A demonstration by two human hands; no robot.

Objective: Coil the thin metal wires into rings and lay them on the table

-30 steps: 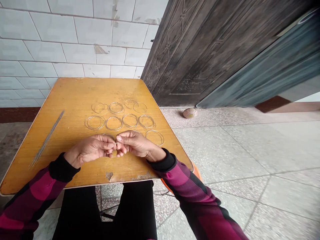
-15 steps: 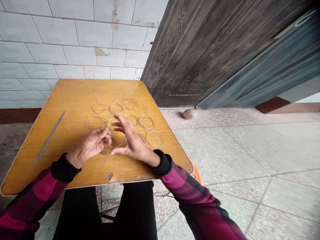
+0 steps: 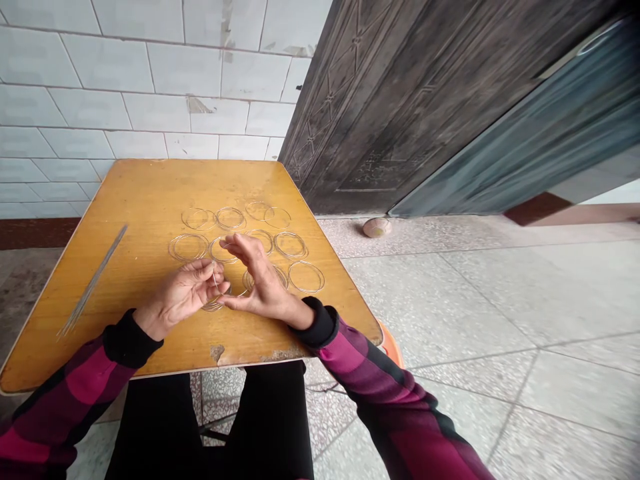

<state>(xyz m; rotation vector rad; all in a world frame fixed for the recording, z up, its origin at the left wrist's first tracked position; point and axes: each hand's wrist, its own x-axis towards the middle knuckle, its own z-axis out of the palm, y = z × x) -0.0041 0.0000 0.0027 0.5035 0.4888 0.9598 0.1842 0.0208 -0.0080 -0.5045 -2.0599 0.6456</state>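
My left hand [image 3: 183,293] pinches a thin metal wire loop [image 3: 215,279] between thumb and fingertips, just above the table's near half. Facing it, my right hand [image 3: 263,280] is curved in a C, thumb and fingers wide apart. The loop's lower end comes near the right thumb; whether they touch I cannot tell. Beneath and beyond both hands lie several wire rings in rough rows, among them one single-looking ring [image 3: 307,292] at the right and a bundled one [image 3: 291,256] behind it. My hands partly cover the nearer rings.
The wooden table [image 3: 150,193] has a chipped front edge. Straight thin wires [image 3: 94,280] lie in a bundle on its left side. A tiled wall [image 3: 160,107] stands behind, a dark carved door [image 3: 360,133] to the right. A roundish stone-like object [image 3: 377,228] rests on the floor.
The wire loop in my left hand has swung downward towards my right thumb. My right fingers have dropped very slightly. The view has shifted a little.
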